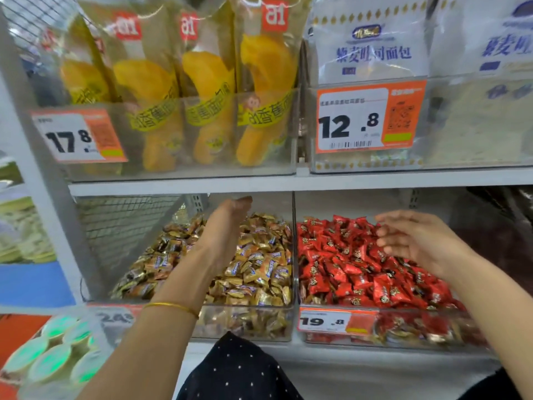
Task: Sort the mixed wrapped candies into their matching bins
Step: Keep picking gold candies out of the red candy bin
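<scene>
Red candies [360, 264] beneath right hand [415, 241]

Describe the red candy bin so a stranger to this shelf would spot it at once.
Below the white shelf board, two clear bins sit side by side. Take the right-hand bin, under the person's right hand. It alone holds red-wrapped candies and carries the 19.8 price tag; its neighbour holds gold ones.
</scene>
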Tool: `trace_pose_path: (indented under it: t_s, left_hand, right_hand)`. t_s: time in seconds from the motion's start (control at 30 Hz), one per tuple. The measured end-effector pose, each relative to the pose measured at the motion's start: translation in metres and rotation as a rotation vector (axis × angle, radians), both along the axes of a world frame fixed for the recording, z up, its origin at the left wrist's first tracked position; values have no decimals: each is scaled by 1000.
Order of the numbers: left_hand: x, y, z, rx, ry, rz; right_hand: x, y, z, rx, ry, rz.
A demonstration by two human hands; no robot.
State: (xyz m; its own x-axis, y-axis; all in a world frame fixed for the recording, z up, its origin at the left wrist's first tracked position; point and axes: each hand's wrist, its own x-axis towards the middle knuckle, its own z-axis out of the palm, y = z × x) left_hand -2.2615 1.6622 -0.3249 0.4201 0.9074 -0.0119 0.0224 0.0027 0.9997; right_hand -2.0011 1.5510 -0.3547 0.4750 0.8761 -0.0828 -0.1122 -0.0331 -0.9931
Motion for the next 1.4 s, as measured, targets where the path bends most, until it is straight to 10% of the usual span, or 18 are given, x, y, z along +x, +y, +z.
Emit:
trace_pose_path:
  t_s: [0.23,0.6,1.0,1.2,1.4]
  left_hand:
    - [86,-53,-2,336,109,-409]
    - [244,-74,-72,859,948,-1246]
    - [247,-51,-72,973,1368,-1083]
    - [242,-48,-75,1008,1342,-1019]
    - [237,-57,-67,924,823,-970]
  right_hand:
    - [52,-48,11,-182,-370,2]
    - [92,-65,-11,-997,-1050,646]
    - [104,-54,-31,-1054,-1247,803]
    - [102,-53,-33,-1045,-1069,909]
    - [101,-54,-38,-977,-968,944]
